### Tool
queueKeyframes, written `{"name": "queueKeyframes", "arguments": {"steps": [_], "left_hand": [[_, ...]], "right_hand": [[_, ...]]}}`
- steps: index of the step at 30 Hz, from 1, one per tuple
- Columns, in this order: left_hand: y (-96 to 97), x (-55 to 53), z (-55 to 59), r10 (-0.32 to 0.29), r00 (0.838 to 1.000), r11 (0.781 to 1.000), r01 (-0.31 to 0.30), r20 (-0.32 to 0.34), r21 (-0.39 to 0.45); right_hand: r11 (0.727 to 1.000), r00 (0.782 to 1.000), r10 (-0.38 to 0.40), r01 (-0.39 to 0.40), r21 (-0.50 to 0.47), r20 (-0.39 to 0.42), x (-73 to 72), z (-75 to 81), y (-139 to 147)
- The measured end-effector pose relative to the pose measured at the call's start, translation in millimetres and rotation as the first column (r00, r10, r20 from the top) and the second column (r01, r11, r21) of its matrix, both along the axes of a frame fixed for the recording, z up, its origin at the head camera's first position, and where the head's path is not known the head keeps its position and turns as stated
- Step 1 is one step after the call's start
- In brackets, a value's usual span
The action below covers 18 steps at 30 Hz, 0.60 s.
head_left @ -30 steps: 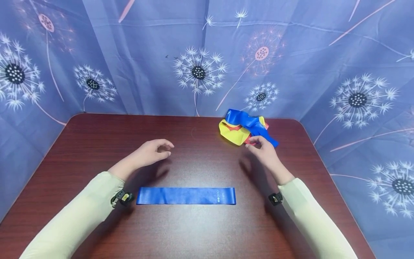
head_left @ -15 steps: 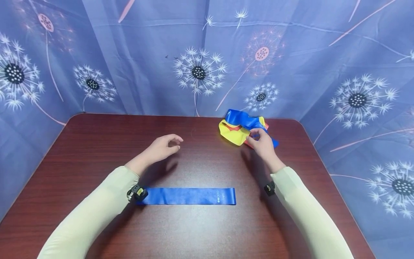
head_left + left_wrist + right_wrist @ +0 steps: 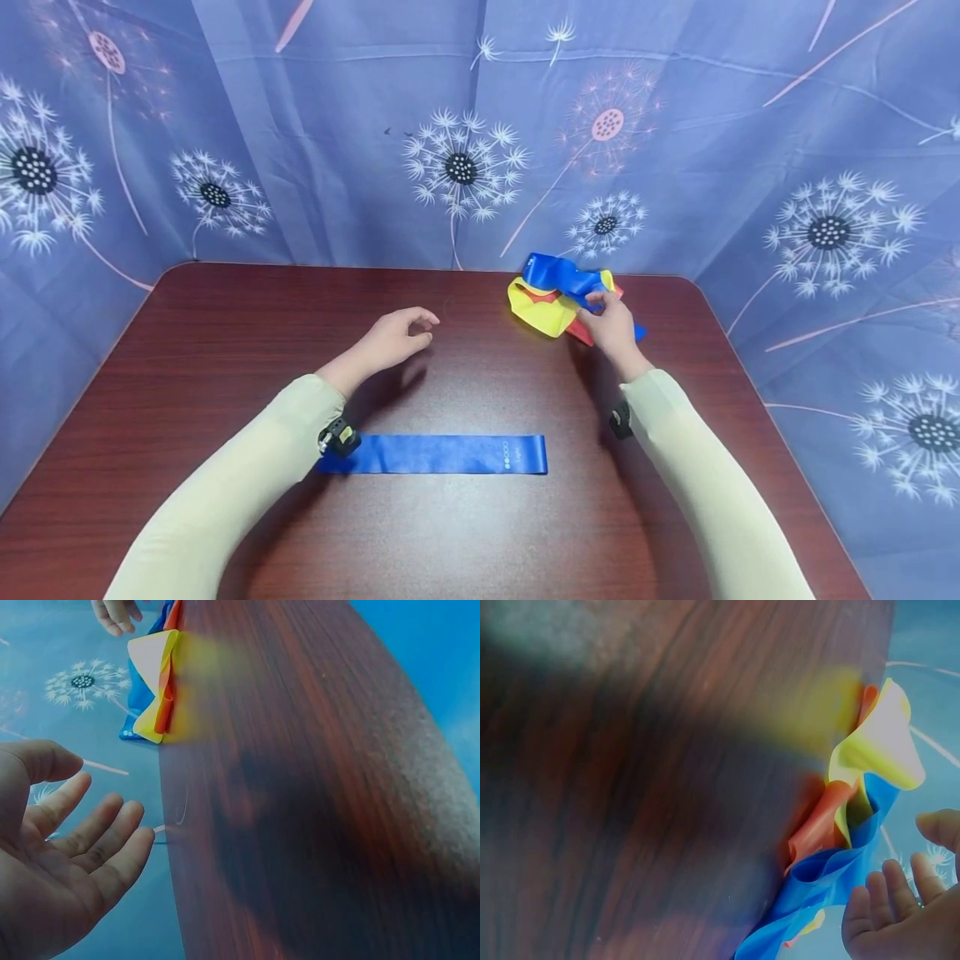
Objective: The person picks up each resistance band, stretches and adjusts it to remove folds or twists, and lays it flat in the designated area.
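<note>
The right grip (image 3: 611, 325) is hovering at the heaped bands (image 3: 551, 315), fingers loosely parted and holding nothing; the left grip (image 3: 390, 337) is hanging relaxed and bare over the counter (image 3: 480, 546). On the near side of both, a blue band (image 3: 450, 454) is lying straight, probably for flatness, while limpness is seemingly crumpling the heap.

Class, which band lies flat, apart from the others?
The blue band lying straight, alone at the front; the others lie crumpled in one mixed-colour heap.
</note>
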<state>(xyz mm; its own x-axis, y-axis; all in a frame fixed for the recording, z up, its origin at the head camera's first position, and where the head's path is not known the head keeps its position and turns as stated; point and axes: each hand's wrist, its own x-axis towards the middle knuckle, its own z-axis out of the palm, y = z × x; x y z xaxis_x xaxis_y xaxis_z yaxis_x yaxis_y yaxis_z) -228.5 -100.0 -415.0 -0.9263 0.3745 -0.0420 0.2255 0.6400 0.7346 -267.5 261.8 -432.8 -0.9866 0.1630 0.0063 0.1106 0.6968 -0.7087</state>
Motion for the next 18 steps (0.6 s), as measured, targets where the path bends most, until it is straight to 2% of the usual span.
{"name": "queueKeyframes", "arguments": {"steps": [11,18], "left_hand": [[17.6,-10.7,0.0,-0.005,1.000,1.000,0.005,0.005,0.014],[23.7,-12.7,-1.5,-0.008,1.000,1.000,0.007,0.028,0.011]], "right_hand": [[0.998,0.999,-0.053,0.053,0.042,-0.006,-23.7,-4.3,4],[0.996,1.000,-0.029,0.029,0.086,0.006,-38.0,-1.4,9]]}}
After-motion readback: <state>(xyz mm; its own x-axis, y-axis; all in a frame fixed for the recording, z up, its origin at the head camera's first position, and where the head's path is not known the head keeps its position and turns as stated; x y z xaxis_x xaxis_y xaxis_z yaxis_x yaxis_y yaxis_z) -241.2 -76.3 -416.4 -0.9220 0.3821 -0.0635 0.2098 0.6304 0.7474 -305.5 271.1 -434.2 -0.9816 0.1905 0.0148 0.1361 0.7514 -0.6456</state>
